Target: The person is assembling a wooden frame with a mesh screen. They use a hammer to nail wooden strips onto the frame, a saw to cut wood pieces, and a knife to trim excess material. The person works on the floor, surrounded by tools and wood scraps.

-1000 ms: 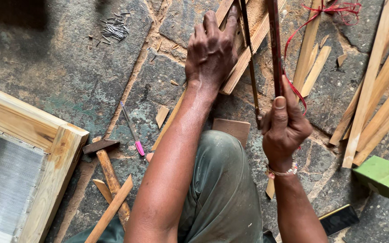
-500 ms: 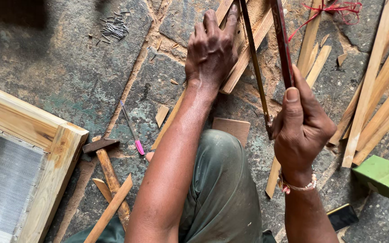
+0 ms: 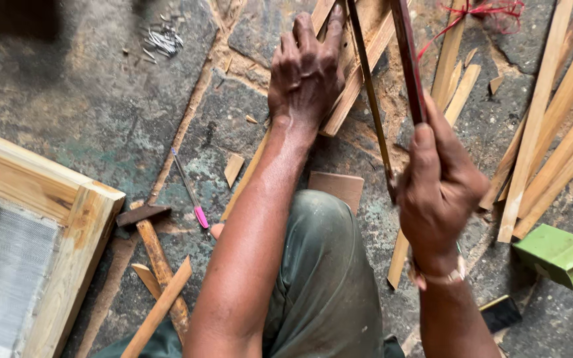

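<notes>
Right hand grips the saw; left hand presses spread on a slat; green box right of the saw

left hand: bare, no glove, no ring seen; knuckles and tendons stand out
left forearm: bare all the way to the frame edge, no sleeve in view
right hand: bare, no glove; slightly motion-blurred
right wrist: thin band, pale metal look, bracelet or watch strap, cannot tell which; no dial seen
right forearm: bare, no sleeve in view
fingers: short nails, dust-dulled
trousers: dull olive-green cloth, creased over the knee, a few pale dust specks
foot: one bare toe tip shows beside the left forearm, no footwear seen there
</notes>
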